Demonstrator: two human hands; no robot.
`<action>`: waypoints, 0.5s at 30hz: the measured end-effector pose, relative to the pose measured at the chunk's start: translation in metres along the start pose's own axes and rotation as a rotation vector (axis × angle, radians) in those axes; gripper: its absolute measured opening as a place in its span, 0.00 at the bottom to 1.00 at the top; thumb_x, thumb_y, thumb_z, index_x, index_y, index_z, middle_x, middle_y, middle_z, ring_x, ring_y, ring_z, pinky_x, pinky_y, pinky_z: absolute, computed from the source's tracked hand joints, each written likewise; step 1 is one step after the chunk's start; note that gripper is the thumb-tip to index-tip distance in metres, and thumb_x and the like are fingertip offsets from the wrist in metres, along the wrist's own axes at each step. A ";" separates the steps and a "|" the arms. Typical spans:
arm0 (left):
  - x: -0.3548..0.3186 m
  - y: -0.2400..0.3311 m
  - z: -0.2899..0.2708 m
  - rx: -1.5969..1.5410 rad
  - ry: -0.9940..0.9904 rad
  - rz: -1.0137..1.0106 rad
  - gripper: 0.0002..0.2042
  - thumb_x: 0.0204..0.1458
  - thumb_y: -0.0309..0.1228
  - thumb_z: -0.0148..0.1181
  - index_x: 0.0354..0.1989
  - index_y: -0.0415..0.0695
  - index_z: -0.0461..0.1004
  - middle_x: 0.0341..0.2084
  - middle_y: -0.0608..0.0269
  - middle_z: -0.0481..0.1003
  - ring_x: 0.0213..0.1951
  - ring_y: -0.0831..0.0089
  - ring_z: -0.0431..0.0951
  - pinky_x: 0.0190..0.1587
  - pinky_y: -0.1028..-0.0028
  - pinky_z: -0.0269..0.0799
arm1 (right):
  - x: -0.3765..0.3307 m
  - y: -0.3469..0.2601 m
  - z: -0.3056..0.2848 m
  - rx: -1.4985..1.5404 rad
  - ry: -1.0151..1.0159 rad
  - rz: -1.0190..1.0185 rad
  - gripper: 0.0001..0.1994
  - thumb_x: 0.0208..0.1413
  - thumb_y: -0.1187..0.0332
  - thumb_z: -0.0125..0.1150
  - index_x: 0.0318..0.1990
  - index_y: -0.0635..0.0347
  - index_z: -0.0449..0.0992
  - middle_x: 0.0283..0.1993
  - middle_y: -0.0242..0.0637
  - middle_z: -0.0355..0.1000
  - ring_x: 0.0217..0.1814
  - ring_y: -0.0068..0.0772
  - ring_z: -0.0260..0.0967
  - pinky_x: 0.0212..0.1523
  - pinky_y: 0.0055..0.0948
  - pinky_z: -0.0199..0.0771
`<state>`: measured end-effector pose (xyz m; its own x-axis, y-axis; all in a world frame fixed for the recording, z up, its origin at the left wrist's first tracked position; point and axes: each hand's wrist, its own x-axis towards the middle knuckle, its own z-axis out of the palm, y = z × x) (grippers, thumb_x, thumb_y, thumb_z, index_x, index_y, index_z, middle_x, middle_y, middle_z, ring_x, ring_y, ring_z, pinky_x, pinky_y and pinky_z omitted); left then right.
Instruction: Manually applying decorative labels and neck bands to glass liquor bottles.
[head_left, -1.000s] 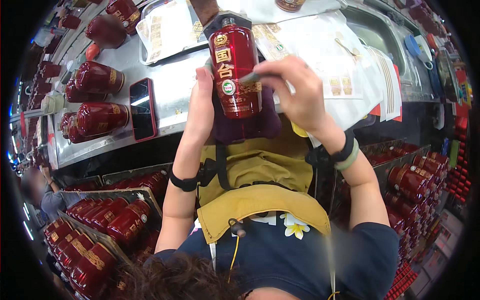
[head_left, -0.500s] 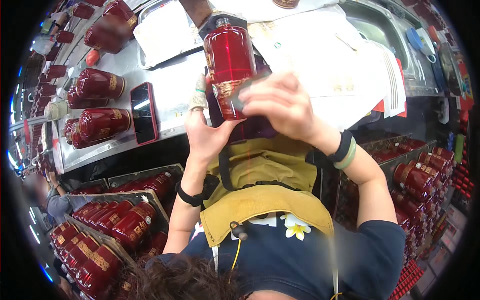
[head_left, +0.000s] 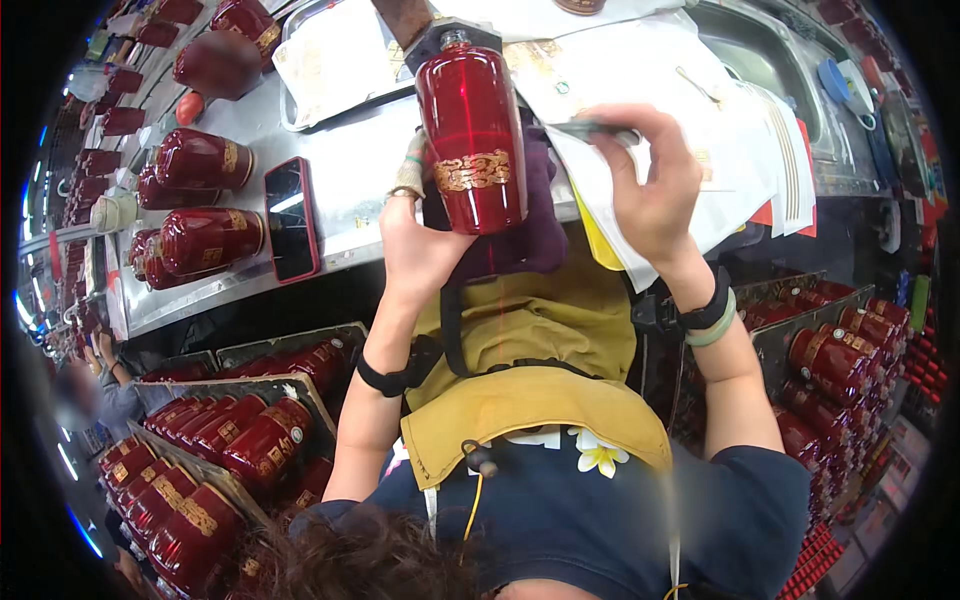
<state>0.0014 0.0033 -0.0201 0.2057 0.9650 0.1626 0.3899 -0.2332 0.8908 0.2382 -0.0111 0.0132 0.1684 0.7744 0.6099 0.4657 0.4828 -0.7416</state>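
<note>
A glossy red bottle (head_left: 466, 110) with a gold ornamental band lies tilted in front of me, its clear neck pointing away. My left hand (head_left: 422, 245) is closed round its lower left side, and one finger wears a pale wrapping. A purple cloth (head_left: 540, 190) shows beneath the bottle. To the right of the bottle and apart from it, my right hand (head_left: 655, 190) pinches a thin, dark grey flat piece (head_left: 600, 130) between thumb and fingers. Its exact kind I cannot make out. White sheets (head_left: 640, 70) lie under and beyond that hand.
Beyond the bottle is a dark angled bracket (head_left: 450, 32). On the metal table stand a phone (head_left: 290, 220) and several red bottles (head_left: 212, 240) at left. A metal sink (head_left: 765, 60) is at far right. Crates of red bottles (head_left: 265, 445) flank me on both sides.
My right hand has lifted off the bottle's lower right side and moved right with the grey piece. The bottle has turned slightly in my left hand, bringing the gold band to the front.
</note>
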 end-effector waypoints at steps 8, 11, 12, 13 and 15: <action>-0.017 0.011 0.000 0.165 0.175 0.153 0.44 0.40 0.24 0.78 0.70 0.35 0.64 0.60 0.47 0.73 0.63 0.59 0.73 0.67 0.62 0.64 | 0.027 0.050 -0.065 -0.250 -0.058 0.448 0.16 0.59 0.60 0.70 0.44 0.62 0.77 0.32 0.34 0.73 0.33 0.24 0.68 0.36 0.26 0.69; -0.018 0.008 0.000 0.113 0.153 0.105 0.47 0.40 0.23 0.78 0.72 0.36 0.59 0.62 0.48 0.71 0.63 0.59 0.71 0.68 0.61 0.63 | 0.079 0.100 -0.123 -0.600 -0.122 0.422 0.17 0.55 0.57 0.73 0.32 0.65 0.80 0.24 0.37 0.74 0.27 0.25 0.71 0.31 0.29 0.71; -0.018 0.007 0.000 0.044 0.140 0.082 0.48 0.40 0.23 0.77 0.73 0.36 0.58 0.63 0.49 0.71 0.63 0.59 0.72 0.67 0.61 0.64 | 0.092 0.115 -0.139 -0.730 -0.126 0.464 0.17 0.53 0.57 0.74 0.29 0.65 0.81 0.24 0.39 0.76 0.27 0.25 0.73 0.31 0.30 0.72; -0.017 0.005 0.000 0.049 0.108 0.077 0.49 0.40 0.23 0.77 0.74 0.36 0.56 0.63 0.49 0.70 0.62 0.60 0.73 0.66 0.62 0.66 | 0.097 0.127 -0.152 -0.684 -0.140 0.400 0.17 0.53 0.57 0.74 0.29 0.65 0.81 0.24 0.39 0.76 0.27 0.25 0.73 0.31 0.30 0.72; -0.018 0.003 0.001 0.047 0.113 0.062 0.50 0.40 0.23 0.77 0.74 0.36 0.56 0.62 0.49 0.71 0.61 0.61 0.74 0.65 0.63 0.67 | 0.103 0.146 -0.169 -0.724 -0.325 0.472 0.17 0.50 0.57 0.74 0.32 0.64 0.84 0.26 0.43 0.79 0.30 0.30 0.78 0.36 0.32 0.76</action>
<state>0.0000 -0.0151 -0.0214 0.1294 0.9554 0.2654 0.4217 -0.2953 0.8573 0.4705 0.0700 0.0150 0.2777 0.9556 0.0987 0.8588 -0.2008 -0.4714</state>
